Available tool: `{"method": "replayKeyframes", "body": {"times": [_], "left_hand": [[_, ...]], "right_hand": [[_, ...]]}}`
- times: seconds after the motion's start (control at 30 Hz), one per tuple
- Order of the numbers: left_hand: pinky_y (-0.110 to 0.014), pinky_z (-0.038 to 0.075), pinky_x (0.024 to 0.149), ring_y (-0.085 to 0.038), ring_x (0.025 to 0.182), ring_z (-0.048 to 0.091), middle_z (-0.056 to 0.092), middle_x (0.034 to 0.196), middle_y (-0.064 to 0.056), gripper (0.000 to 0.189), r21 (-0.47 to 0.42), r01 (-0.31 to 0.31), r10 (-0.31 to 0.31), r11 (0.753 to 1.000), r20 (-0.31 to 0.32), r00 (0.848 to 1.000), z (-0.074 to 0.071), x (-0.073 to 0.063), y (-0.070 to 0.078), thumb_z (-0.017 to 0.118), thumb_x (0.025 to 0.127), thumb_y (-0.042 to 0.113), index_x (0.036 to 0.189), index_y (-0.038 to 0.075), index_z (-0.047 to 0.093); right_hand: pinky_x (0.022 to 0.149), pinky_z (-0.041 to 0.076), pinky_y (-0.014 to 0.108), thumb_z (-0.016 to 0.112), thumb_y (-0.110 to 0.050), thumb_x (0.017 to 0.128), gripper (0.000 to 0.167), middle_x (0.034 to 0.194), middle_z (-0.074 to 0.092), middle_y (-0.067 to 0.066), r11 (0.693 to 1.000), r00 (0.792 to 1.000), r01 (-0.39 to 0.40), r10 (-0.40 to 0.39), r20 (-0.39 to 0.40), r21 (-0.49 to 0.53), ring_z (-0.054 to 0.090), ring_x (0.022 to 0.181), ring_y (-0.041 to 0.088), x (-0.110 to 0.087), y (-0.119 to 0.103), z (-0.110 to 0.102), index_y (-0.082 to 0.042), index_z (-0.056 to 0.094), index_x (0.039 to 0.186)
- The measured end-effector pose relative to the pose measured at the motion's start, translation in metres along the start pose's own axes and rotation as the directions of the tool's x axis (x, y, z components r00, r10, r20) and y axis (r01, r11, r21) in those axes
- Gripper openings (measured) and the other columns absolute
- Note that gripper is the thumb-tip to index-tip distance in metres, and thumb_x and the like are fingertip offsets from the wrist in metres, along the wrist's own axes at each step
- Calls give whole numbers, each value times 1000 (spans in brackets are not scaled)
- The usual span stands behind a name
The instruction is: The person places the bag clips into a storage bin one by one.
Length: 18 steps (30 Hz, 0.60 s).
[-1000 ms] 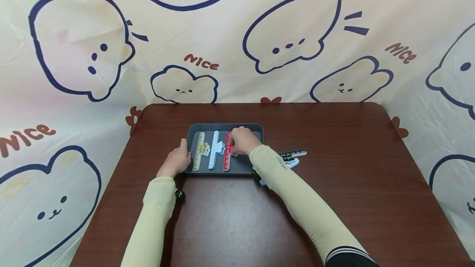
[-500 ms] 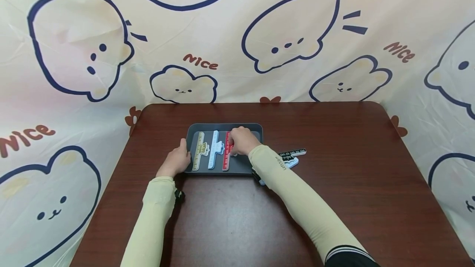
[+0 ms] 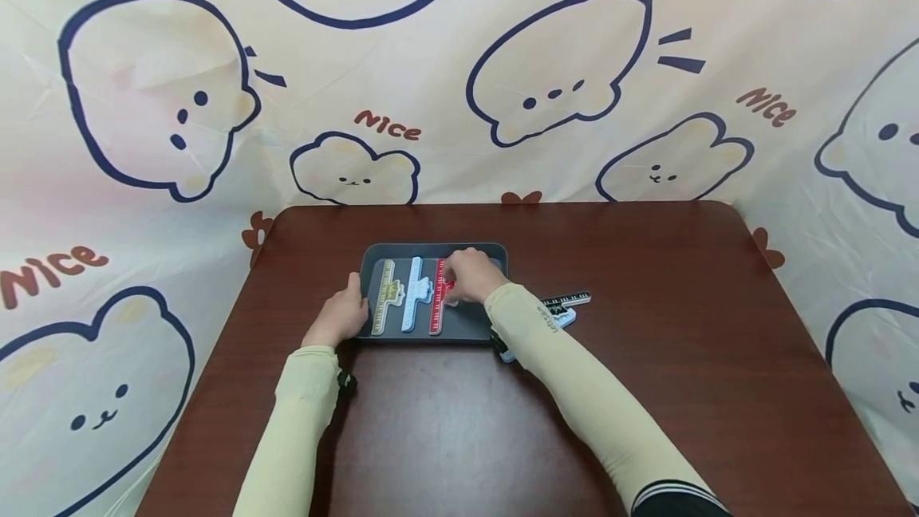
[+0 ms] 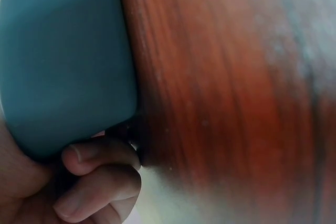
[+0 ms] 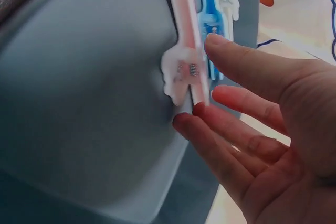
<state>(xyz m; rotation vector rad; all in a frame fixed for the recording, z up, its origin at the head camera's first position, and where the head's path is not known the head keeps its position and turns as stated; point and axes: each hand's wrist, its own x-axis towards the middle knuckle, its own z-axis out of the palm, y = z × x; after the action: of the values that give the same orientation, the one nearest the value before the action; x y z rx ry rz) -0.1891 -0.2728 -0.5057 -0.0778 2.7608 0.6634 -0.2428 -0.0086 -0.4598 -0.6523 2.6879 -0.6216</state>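
A grey tray (image 3: pixel 468 327) holds a yellow ruler clip (image 3: pixel 382 305), a blue ruler clip (image 3: pixel 412 301) and a red ruler clip (image 3: pixel 435 309), side by side. My left hand (image 3: pixel 337 314) grips the tray's left end; in the left wrist view its curled fingers (image 4: pixel 107 174) lie at the tray's corner. Over the red clip is my right hand (image 3: pixel 474 274). In the right wrist view its thumb and fingers are spread apart beside that clip, which looks pink (image 5: pixel 185 30) there and lies on the tray floor.
Right of the tray, a black ruler clip (image 3: pixel 570 298) and a light blue clip (image 3: pixel 564 316) lie on the brown table (image 3: pixel 646 325), close to my right forearm. More clip parts (image 3: pixel 506 355) show at the tray's front right corner, mostly hidden by the sleeve. A patterned curtain (image 3: pixel 445 158) surrounds the table.
My right hand has shifted slightly right, and more of the red clip's handle shows beside its fingers. The view has tipped a little. My left hand stays at the tray's left end.
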Motion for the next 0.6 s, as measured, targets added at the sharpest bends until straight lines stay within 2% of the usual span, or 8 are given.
{"method": "replayKeyframes", "body": {"times": [0.17,0.37,0.6], "left_hand": [[-51,52,85,-37,98,68,66,115,-31,50,-2,2,-2,1000,3,1000,-1,1,1,41,109,16,149,-7,21],[-51,52,85,-37,98,68,66,114,-31,49,3,9,-9,1000,-1,1000,-1,1,2,41,109,17,148,-6,22],[-50,52,84,-37,98,68,65,118,-33,54,6,16,-16,1000,9,1000,0,0,2,41,109,16,152,-7,18]], "right_hand": [[90,59,36,86,-28,87,46,121,74,9,1000,999,-13,13,-37,9,67,103,23,-8,4,-11,-9,74,127],[97,56,40,82,-27,91,45,127,72,11,1000,996,-28,27,-87,-11,68,114,25,-25,19,-31,-7,71,131],[93,57,43,78,-24,94,38,121,74,13,998,987,-49,44,-158,-26,70,108,28,-57,55,-47,-5,73,126]]}}
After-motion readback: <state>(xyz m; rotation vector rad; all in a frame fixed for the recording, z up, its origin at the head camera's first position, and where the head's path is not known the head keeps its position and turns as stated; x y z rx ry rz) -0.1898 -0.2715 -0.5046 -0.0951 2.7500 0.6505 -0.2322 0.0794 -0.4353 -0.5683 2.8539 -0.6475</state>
